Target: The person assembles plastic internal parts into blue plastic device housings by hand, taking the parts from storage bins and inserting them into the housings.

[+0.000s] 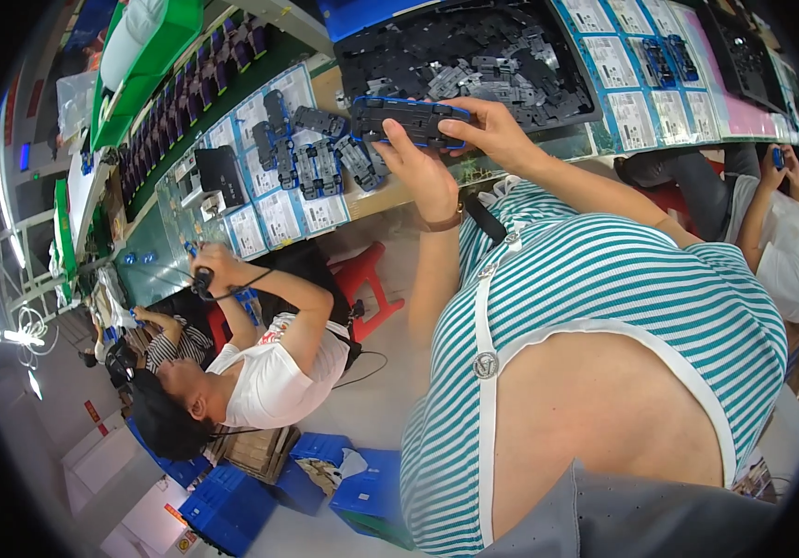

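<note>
Both hands — left hand (423,167), right hand (492,130) — close firmly around a black plastic part (409,119) over the parts tray (353,46); best kept level, thumbs steadying each end.

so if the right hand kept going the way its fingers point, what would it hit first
Probably the black tray of grey plastic parts right behind the black and blue part that the right hand and left hand grip, though depth is unclear.

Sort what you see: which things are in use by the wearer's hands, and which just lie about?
In use: black part with blue trim, held by left hand and right hand.
Lying about: tray of grey parts, instruction sheets, red stool, blue crates.
</note>
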### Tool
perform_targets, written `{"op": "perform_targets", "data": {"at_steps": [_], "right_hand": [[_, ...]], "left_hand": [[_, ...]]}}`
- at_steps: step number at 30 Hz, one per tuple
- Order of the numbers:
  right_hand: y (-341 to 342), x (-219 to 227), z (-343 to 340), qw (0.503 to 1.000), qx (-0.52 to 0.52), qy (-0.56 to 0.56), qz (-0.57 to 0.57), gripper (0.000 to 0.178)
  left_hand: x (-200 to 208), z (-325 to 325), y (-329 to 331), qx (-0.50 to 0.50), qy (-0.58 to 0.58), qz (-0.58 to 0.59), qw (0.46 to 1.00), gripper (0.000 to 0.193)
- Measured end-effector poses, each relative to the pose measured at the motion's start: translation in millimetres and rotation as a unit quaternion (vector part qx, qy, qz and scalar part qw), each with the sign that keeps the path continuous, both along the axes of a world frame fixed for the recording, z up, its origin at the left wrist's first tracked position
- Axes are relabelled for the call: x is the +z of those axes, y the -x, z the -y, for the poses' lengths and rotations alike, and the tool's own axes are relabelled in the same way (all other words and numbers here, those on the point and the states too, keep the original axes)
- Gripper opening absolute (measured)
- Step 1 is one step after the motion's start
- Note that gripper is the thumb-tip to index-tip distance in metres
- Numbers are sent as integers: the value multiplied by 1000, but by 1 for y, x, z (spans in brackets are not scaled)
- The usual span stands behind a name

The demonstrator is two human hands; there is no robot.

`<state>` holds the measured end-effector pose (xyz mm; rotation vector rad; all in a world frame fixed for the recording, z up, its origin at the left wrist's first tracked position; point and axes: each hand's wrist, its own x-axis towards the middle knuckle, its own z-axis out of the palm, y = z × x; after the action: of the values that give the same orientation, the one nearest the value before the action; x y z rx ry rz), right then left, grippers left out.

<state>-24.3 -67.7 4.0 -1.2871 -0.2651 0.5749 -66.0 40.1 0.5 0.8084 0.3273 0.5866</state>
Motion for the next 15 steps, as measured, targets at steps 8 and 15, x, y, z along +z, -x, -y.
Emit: {"op": "perform_targets", "data": {"at_steps": [8,15], "right_hand": [[6,10,-38,999,35,-24,-20,38],[20,-1,-83,999,12,-35,-16,32]], "left_hand": [[16,-30,9,51,4,-1,999,39],[3,-75,27,47,-35,-66,996,53]]}}
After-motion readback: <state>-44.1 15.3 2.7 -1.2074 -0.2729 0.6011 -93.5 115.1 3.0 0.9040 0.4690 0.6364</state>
